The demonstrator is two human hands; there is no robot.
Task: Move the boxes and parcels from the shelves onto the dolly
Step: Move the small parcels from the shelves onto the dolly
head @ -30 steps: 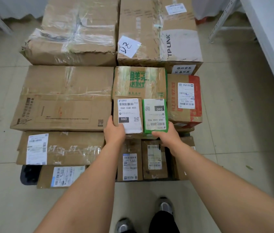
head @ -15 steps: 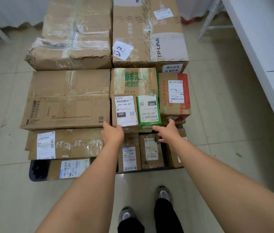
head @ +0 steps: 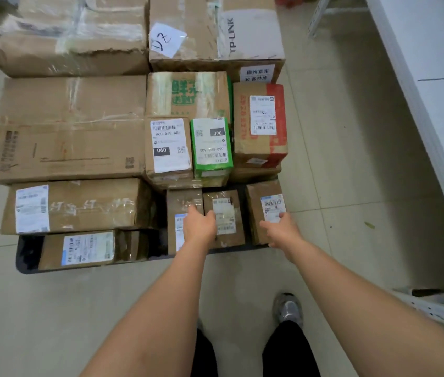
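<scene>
- Your left hand point(head: 200, 227) is stretched out over the near row of small boxes on the dolly point(head: 25, 263). Its fingers lie fairly straight on top of the small brown box point(head: 181, 202) at the left of that row, with the thumb toward the middle small box point(head: 225, 216). No grip is visible.
- Your right hand point(head: 280, 231) reaches to the right small box point(head: 265, 210). The fingers are spread and loosely extended, with the tips at the box's label and near edge. You cannot tell whether they press it or only touch it. Nothing is held.
- The three small boxes stand side by side at the dolly's near right edge.
- Just behind them, one layer higher, sit the white-labelled box marked 060 point(head: 169, 148) and the green box point(head: 211, 146), touching each other.
- Right of those is the red-printed box point(head: 260, 126).
- Behind them is the green-lettered box point(head: 188, 93).
- At the far end lies the TP-LINK box point(head: 215, 31).
- The left half of the stack holds large taped cartons.
- The dolly stands on a tiled floor point(head: 351, 159), with a white shelf point(head: 433, 50) on the right.
</scene>
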